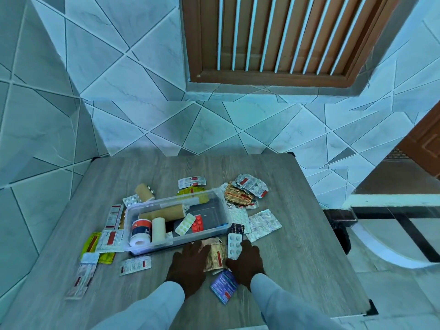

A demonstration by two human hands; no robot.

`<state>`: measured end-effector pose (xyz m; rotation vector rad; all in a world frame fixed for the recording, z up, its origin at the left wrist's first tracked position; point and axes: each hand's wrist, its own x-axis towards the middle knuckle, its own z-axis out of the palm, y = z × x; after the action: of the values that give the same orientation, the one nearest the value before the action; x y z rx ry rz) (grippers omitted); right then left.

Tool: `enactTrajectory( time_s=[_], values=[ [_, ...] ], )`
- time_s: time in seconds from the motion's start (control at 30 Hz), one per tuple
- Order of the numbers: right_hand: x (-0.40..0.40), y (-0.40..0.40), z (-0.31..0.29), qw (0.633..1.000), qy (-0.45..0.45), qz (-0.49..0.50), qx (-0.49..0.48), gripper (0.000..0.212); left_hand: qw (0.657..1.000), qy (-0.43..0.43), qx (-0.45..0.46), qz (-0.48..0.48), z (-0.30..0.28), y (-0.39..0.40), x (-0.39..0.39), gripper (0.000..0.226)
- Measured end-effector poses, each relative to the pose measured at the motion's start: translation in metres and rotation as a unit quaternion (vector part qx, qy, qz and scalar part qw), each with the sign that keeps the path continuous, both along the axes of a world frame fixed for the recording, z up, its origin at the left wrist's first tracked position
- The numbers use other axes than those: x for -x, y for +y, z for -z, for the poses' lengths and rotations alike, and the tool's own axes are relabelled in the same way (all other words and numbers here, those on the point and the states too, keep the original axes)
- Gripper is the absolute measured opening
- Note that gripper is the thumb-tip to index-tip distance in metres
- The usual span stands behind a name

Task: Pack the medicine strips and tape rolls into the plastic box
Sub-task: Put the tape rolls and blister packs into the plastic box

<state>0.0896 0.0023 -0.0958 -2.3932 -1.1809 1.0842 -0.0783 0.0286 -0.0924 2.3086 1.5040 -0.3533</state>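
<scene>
Head view. Grey wood-grain worktop (pixel 297 234) against a pale tiled wall (pixel 119 103); brown slatted wooden shutter (pixel 285 36) above.

Clear rectangular plastic box (pixel 223 206) sits mid-worktop, open. Inside it: long tan tape roll (pixel 162 213), cream tape roll (pixel 158 229), white roll with red-and-blue label (pixel 141 232), white blister strip with yellow pills (pixel 185 224), orange-red blister strip (pixel 198 223).

Around the box: short tan tape roll (pixel 144 192) beyond its far left corner; heap of silver and gold foil strips (pixel 247 191) at its far right; flat silver strips (pixel 263 223) just right of it; white and yellow-green strips (pixel 104 241) to its left; one white strip with red band (pixel 135 265) in front.

Left hand (pixel 189 265) lies flat, fingers spread, its grip resting on a crumpled gold foil strip (pixel 216 256) just in front of the box. Right hand (pixel 246 262) beside it, fingers curled around a white blister strip with round pills (pixel 234 245), thumb at its lower edge; cannot tell whether the strip is lifted. Blue printed strip (pixel 223 288) lies between the wrists. Pale sleeves (pixel 281 303) cover both forearms
</scene>
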Motion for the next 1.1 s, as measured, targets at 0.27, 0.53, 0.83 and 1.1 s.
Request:
enactTrajectory(
  time_s=[0.27, 0.53, 0.83, 1.1],
  values=[
    [0.010, 0.008, 0.006, 0.987, 0.110, 0.110, -0.037, 0.087, 0.996, -0.079, 0.017, -0.029, -0.001, -0.002, 0.004, 0.056],
    [0.009, 0.015, -0.010, 0.945, 0.288, 0.146, -0.059, 0.020, 0.990, -0.119, -0.076, -0.023, -0.015, -0.001, 0.002, 0.035],
    [0.002, -0.006, -0.019, 0.953, 0.269, 0.105, -0.094, 0.019, 0.985, -0.136, -0.090, -0.064, -0.025, -0.010, 0.003, 0.045],
    [-0.017, -0.032, -0.016, 0.982, 0.155, 0.034, -0.105, 0.023, 0.965, -0.193, -0.046, -0.169, -0.029, -0.029, 0.000, 0.045]
  ],
)
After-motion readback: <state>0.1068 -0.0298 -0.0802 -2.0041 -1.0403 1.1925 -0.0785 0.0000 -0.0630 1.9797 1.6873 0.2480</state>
